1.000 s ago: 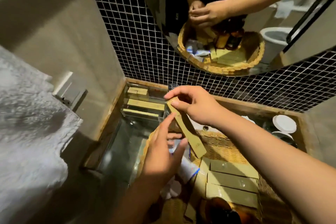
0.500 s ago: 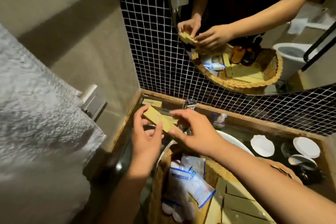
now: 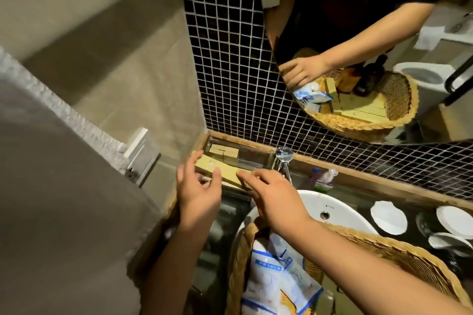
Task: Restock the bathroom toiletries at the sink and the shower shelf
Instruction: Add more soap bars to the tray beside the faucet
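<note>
Half a second before, the long tan box (image 3: 222,172) was raised; now both hands had brought it down to the clear tray (image 3: 245,156). The left hand (image 3: 198,193) and right hand (image 3: 271,193) each kept a fingertip grip on its ends, small boxes (image 3: 224,152) lying just beyond, so this item was nearly restocked.

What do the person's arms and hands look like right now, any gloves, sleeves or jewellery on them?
Both hands, left hand and right hand, are bare, with no gloves, rings or watch visible. Both forearms are uncovered up to the frame edge. The mirror shows a dark short-sleeved top.
</note>
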### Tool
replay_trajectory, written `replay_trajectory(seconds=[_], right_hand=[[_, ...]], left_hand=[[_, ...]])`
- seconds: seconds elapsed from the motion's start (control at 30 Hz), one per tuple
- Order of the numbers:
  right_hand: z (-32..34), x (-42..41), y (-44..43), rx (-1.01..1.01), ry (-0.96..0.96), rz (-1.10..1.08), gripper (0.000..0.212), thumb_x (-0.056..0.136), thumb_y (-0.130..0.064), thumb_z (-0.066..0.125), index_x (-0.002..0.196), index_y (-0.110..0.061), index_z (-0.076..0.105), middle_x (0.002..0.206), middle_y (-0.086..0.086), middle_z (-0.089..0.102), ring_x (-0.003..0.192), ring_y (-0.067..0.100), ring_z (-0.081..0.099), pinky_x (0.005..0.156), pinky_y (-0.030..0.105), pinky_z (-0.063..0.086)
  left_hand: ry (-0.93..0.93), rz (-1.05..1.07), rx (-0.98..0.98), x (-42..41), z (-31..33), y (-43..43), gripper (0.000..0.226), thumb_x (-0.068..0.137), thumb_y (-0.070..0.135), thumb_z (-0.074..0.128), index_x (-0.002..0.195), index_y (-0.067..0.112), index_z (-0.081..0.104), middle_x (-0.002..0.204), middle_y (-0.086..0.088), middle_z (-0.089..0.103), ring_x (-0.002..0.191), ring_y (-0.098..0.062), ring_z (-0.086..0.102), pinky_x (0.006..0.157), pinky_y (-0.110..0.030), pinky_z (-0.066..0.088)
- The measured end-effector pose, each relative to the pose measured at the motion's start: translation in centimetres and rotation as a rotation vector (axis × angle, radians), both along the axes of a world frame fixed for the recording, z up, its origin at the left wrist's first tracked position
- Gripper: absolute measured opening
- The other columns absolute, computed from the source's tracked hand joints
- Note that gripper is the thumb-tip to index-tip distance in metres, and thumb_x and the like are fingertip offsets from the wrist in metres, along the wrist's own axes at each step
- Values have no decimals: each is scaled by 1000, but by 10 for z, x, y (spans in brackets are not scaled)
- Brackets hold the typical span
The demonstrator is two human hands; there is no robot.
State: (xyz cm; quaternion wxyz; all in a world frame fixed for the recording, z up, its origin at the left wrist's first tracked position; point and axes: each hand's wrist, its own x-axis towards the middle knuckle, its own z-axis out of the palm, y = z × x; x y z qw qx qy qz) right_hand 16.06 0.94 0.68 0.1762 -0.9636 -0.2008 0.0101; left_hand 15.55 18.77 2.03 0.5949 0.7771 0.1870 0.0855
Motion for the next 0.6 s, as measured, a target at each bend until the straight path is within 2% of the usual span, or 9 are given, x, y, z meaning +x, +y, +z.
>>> replay_trajectory(seconds=[0.07,0.1,0.17,0.23,0.3,0.4,0.47,0.6], right_hand=[[-6,6,4,-17,44,-44,82,87,-10,69,148,-47,28,138,-5,47,127,21,43,104,37,44],[-9,10,7,-42,45,-58,84,85,-8,68,148,-47,29,137,-4,47,127,22,44,103,37,44],[-14,18,12,-94,47,-76,84,83,-4,66,148,-44,31,135,1,47,125,26,45,102,36,42],[-18,25,17,-131,77,-85,80,84,-4,63,149,-39,32,137,5,46,126,28,44,101,37,40],[-23,32,23,-199,90,-78,80,85,-4,63,151,-36,30,138,9,46,126,30,43,101,40,40],[-36,44,32,-254,118,-95,76,89,-5,60,151,-35,27,140,11,44,128,33,42,101,44,42],[-45,52,38,-272,157,-106,77,89,-7,61,151,-34,25,141,12,41,130,34,39,101,46,42],[-59,64,46,-281,173,-118,69,92,-13,59,149,-32,26,139,13,40,128,36,39,95,45,46]], left_hand=[[47,-108,488,5,-9,8,48,92,42,62,136,46,44,152,6,20,135,-23,38,107,-45,44],[38,-148,706,8,-13,12,51,93,43,60,141,44,42,158,2,15,142,-28,27,112,-51,37],[-65,-289,1001,15,-27,18,55,94,36,61,146,35,44,162,-11,23,146,-33,26,111,-54,33],[-70,-430,1181,20,-41,21,62,91,29,65,149,31,43,160,-12,32,146,-33,31,111,-53,34],[54,-567,1268,25,-54,22,75,93,32,61,156,34,22,166,-7,16,151,-29,17,118,-51,24],[180,-693,1320,28,-71,23,85,97,34,52,157,36,-8,167,-4,-14,152,-30,-11,123,-51,5],[206,-706,1293,30,-81,24,89,96,32,52,155,37,-15,165,-4,-21,151,-32,-19,123,-50,-2],[243,-717,1274,36,-97,25,89,95,32,51,155,38,-14,165,-5,-21,150,-34,-19,122,-52,5]])
